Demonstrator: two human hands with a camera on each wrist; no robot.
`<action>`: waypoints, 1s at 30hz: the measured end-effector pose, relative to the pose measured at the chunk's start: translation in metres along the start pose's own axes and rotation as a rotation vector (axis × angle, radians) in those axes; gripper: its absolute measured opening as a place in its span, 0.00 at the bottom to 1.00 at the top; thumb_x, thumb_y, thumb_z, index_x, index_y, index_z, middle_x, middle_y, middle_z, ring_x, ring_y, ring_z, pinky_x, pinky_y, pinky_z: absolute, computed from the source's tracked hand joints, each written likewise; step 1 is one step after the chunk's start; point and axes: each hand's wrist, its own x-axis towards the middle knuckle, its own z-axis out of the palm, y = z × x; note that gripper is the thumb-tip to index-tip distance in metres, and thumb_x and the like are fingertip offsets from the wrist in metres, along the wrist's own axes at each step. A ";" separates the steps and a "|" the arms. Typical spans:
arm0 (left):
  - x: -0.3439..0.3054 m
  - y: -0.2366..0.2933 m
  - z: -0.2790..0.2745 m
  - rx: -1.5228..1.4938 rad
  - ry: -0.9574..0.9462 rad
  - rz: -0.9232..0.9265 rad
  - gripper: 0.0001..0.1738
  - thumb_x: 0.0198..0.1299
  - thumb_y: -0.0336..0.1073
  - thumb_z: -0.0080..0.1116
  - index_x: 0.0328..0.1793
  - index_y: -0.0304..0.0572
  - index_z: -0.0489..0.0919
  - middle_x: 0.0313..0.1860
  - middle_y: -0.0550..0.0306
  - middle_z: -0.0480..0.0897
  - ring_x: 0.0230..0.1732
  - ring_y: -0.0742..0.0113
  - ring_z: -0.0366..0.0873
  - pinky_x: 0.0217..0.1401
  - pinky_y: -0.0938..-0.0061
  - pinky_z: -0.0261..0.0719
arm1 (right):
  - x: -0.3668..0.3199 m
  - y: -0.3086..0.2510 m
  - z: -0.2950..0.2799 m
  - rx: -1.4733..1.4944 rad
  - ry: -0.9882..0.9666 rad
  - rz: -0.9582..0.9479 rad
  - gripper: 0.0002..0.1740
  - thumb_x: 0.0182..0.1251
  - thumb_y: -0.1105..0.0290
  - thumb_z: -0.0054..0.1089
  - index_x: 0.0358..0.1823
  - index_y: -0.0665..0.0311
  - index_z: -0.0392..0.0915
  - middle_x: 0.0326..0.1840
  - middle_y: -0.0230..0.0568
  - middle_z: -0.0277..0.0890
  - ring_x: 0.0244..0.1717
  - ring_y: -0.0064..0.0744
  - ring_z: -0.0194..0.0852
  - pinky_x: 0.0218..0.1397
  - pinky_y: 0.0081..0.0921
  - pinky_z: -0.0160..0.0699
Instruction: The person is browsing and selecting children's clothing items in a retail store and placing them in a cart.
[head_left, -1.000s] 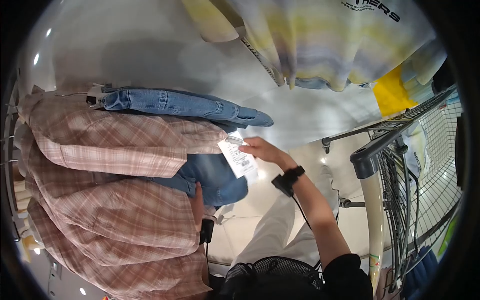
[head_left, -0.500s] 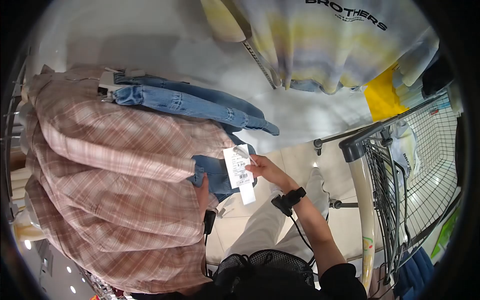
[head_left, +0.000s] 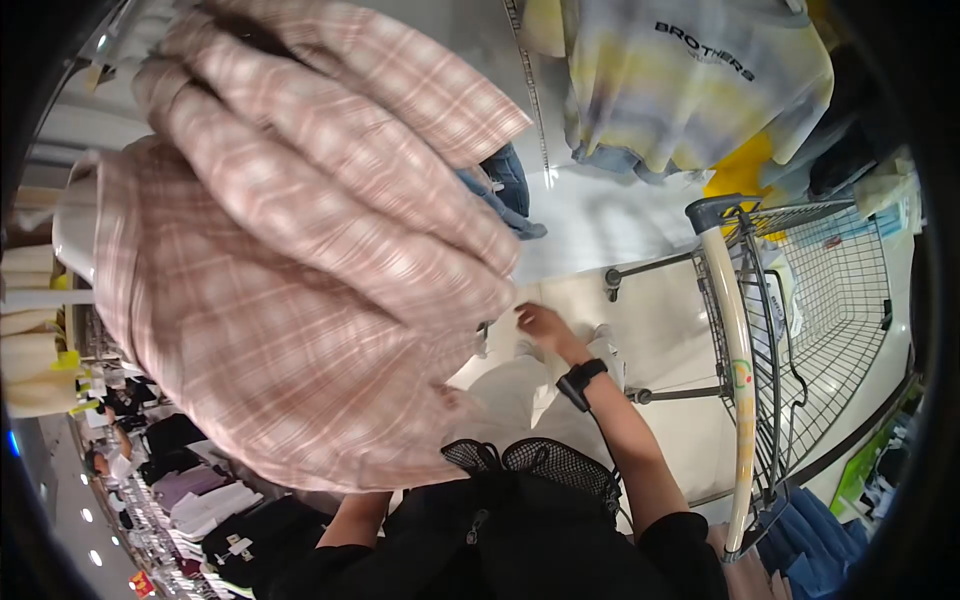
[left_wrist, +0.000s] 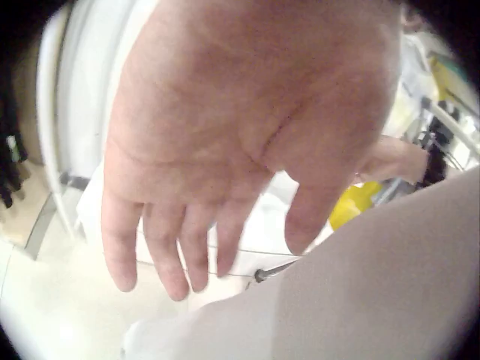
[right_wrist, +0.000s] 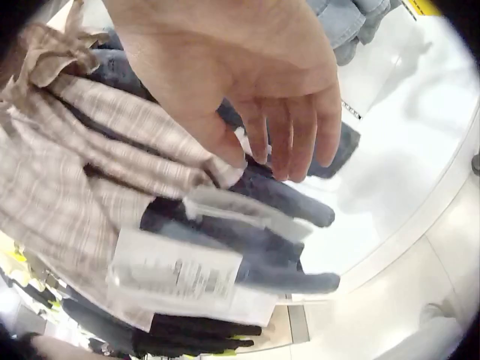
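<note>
My right hand hovers at the lower edge of the hanging pink plaid shirts. In the right wrist view the right hand is open, its fingers hanging straight and holding nothing. A white price tag dangles free just below it, against dark blue jeans and the plaid shirts. My left hand shows an open palm with relaxed fingers, empty, above my pale trousers. In the head view only the left forearm shows; the hand is hidden under the shirts.
A wire shopping trolley stands right of me, its handle near my right arm. A tie-dye sweatshirt printed BROTHERS hangs at the top right. Blue jeans peek out behind the shirts. More clothes racks lie lower left.
My right hand has let go of the price tag, which now hangs free. The left hand came off the jeans. The view swung so the plaid shirts fill it.
</note>
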 end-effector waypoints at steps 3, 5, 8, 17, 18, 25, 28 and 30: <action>-0.017 -0.031 0.009 -0.141 0.274 -0.075 0.28 0.53 0.43 0.53 0.57 0.34 0.64 0.54 0.44 0.67 0.56 0.53 0.63 0.59 0.67 0.59 | -0.010 -0.001 0.033 -0.094 -0.020 -0.217 0.33 0.41 0.62 0.66 0.52 0.65 0.67 0.40 0.44 0.72 0.38 0.36 0.72 0.44 0.25 0.71; -0.022 -0.037 0.004 -0.251 0.494 -0.080 0.29 0.50 0.43 0.55 0.55 0.32 0.65 0.52 0.43 0.69 0.54 0.52 0.65 0.57 0.67 0.61 | -0.012 -0.006 0.047 -0.252 0.058 -0.448 0.38 0.38 0.58 0.69 0.52 0.68 0.66 0.40 0.46 0.72 0.38 0.38 0.72 0.43 0.26 0.71; -0.011 -0.029 -0.017 -0.389 0.750 0.012 0.29 0.47 0.41 0.59 0.52 0.30 0.66 0.49 0.41 0.71 0.50 0.51 0.67 0.54 0.65 0.63 | -0.009 -0.033 0.052 -0.411 0.516 -0.318 0.33 0.44 0.58 0.67 0.49 0.71 0.69 0.40 0.42 0.73 0.39 0.31 0.72 0.43 0.23 0.71; 0.026 0.012 -0.047 -0.501 0.690 0.498 0.32 0.57 0.43 0.52 0.64 0.35 0.58 0.55 0.50 0.70 0.55 0.64 0.67 0.60 0.72 0.62 | -0.028 0.006 0.022 0.362 -0.158 0.147 0.26 0.53 0.59 0.60 0.48 0.70 0.69 0.38 0.37 0.74 0.39 0.28 0.72 0.45 0.21 0.69; 0.026 0.009 -0.044 -0.697 0.554 0.491 0.28 0.57 0.41 0.52 0.61 0.35 0.62 0.52 0.54 0.72 0.51 0.67 0.69 0.56 0.75 0.65 | -0.034 0.010 0.022 0.439 -0.200 0.190 0.25 0.54 0.59 0.59 0.48 0.70 0.69 0.38 0.37 0.74 0.39 0.27 0.72 0.45 0.21 0.69; 0.004 0.004 -0.011 -1.205 0.128 0.567 0.19 0.56 0.37 0.51 0.53 0.35 0.71 0.46 0.58 0.76 0.45 0.75 0.73 0.49 0.79 0.70 | -0.072 -0.013 0.018 0.390 -0.354 0.321 0.19 0.58 0.63 0.57 0.45 0.69 0.72 0.36 0.34 0.75 0.38 0.22 0.71 0.43 0.18 0.69; -0.004 0.009 -0.011 -1.330 0.025 0.681 0.19 0.56 0.36 0.51 0.52 0.36 0.71 0.44 0.59 0.77 0.45 0.74 0.73 0.47 0.79 0.71 | -0.094 -0.057 0.019 0.380 -0.318 0.246 0.14 0.56 0.67 0.59 0.40 0.69 0.75 0.33 0.34 0.75 0.31 0.20 0.72 0.35 0.16 0.72; -0.017 0.017 -0.016 -1.303 0.111 0.676 0.18 0.56 0.35 0.51 0.52 0.36 0.71 0.43 0.59 0.77 0.44 0.75 0.73 0.46 0.80 0.71 | -0.094 -0.068 0.020 0.190 -0.365 0.271 0.18 0.63 0.58 0.50 0.42 0.67 0.71 0.34 0.32 0.73 0.36 0.20 0.68 0.43 0.19 0.65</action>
